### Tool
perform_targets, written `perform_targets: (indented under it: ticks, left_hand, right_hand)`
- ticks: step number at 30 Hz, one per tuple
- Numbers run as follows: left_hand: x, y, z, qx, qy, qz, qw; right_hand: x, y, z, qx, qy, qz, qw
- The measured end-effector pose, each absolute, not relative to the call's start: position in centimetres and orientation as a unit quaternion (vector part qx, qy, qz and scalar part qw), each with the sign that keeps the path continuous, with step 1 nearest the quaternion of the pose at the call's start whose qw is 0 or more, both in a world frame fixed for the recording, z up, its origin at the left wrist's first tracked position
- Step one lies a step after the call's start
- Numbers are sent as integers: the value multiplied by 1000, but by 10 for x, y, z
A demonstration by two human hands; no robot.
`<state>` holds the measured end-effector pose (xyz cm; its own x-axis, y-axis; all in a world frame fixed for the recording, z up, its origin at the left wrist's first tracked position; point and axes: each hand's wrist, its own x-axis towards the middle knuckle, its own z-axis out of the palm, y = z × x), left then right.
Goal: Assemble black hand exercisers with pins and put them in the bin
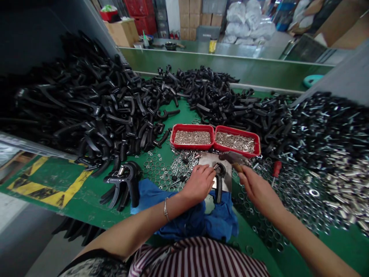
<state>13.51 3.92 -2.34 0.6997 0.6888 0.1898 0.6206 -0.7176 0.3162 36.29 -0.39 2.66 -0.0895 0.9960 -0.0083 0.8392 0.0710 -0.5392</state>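
Observation:
My left hand (201,182) is closed on a black plastic handle part (219,186), its fingertips at the part's ringed upper end, over a metal plate (206,158). To the right, my right hand (256,187) is closed round the wooden handle of a tool (238,167); the tool's dark head lies over the plate, just above the part. A blue cloth (221,221) is spread below the plate. Behind stand two red trays, one with tiny rings (172,136) and one with small pins (258,148).
Black handles (115,104) are heaped at the left and back. Assembled black clamps (127,181) lie left of the cloth. Metal rings (161,169), a red screwdriver (277,168), metal sleeves (343,188) and black parts with screws (331,127) cover the right. A raised ledge (259,71) runs behind.

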Motion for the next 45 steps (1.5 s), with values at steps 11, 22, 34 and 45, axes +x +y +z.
perform_targets:
  ticks: [11,22,34,45]
  left_hand:
    - [129,12,-21,866,485,111,42]
    - [136,17,-20,879,471,56,47]
    - [173,11,-12,834,524,139,98]
    - [136,41,9,712,492,299,403]
  right_hand:
    - [367,8,29,-632,-716,264,133]
    - [364,-26,22,-636,-603,437,203]
    - [423,-45,-4,-647,-738,62,184]
    - [389,-38,-43,-500,-812,218,206]
